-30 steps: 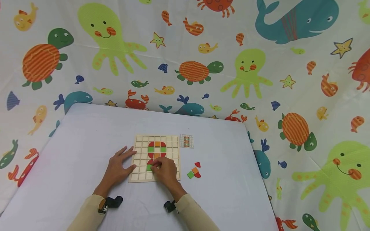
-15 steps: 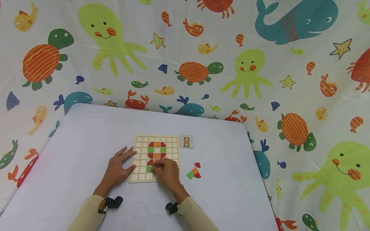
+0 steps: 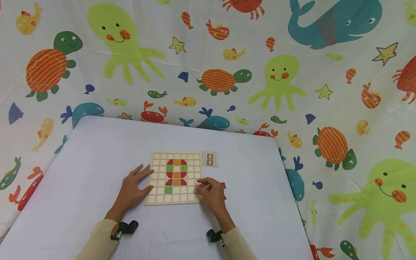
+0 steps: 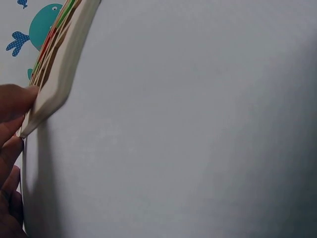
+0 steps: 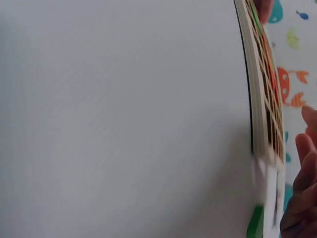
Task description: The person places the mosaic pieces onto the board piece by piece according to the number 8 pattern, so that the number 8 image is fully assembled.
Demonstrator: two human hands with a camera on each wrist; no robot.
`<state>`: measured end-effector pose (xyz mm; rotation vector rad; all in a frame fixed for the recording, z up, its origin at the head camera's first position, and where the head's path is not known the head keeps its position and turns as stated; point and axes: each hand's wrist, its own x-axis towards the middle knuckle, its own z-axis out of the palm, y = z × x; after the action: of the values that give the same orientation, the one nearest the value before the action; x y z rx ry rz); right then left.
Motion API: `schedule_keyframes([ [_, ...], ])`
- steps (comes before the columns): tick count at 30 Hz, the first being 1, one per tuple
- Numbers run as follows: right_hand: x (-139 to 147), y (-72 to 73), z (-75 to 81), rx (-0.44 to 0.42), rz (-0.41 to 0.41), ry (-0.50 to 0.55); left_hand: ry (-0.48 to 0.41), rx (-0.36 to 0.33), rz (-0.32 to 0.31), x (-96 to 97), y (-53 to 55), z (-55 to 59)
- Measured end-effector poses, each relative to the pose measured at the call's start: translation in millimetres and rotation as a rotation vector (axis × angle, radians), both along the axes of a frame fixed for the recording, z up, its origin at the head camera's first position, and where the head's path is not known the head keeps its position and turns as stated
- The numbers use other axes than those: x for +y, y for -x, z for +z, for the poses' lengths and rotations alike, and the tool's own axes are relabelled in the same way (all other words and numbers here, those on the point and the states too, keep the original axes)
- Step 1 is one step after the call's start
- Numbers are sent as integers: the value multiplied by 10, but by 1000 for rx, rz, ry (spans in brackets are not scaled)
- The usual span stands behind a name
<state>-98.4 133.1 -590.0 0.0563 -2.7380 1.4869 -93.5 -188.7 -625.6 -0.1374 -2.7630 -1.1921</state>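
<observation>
My left hand (image 3: 131, 187) lies at the left edge of a wooden grid board (image 3: 160, 198), thumb and fingers spread and touching its rim. In the left wrist view the thumb (image 4: 17, 101) meets the board's edge. On the board, red quarter-round, orange and green square tiles form a ring; below it come an orange tile (image 3: 176, 182) between two red ones and a single green tile (image 3: 168, 189). My right hand (image 3: 212, 195) hovers by the board's right edge, fingers loosely bent around nothing. It partly hides loose red tiles (image 3: 223, 185); a loose green tile (image 5: 255, 223) shows in the right wrist view.
A small pattern card (image 3: 210, 159) lies beside the board's upper right corner. Everything rests on a white-covered table (image 3: 107, 144), with a sea-animal printed curtain (image 3: 208, 36) hanging behind it. Both wrists carry black cameras (image 3: 128, 227).
My right hand has moved right, off the middle of the board to the loose tiles, uncovering the orange and red tiles below the ring. The left hand has stayed put.
</observation>
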Motion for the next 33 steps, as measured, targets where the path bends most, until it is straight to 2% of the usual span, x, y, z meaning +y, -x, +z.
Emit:
schedule_keyframes([
  [8, 472, -131, -19, -50, -40, -34, 7, 1, 0, 5, 5, 8],
  [14, 673, -194, -20, -123, -21, -117, 5, -4, 0, -4, 11, 6],
  [17, 715, -203, -21, -142, -2, -145, 3, -2, 0, -3, 9, -9],
  [25, 707, -197, -36, -115, 5, -209, -7, 1, -6, -9, 8, 1],
  [33, 635, -211, -56, -94, -46, -155, -7, -1, -4, -1, 3, 7],
])
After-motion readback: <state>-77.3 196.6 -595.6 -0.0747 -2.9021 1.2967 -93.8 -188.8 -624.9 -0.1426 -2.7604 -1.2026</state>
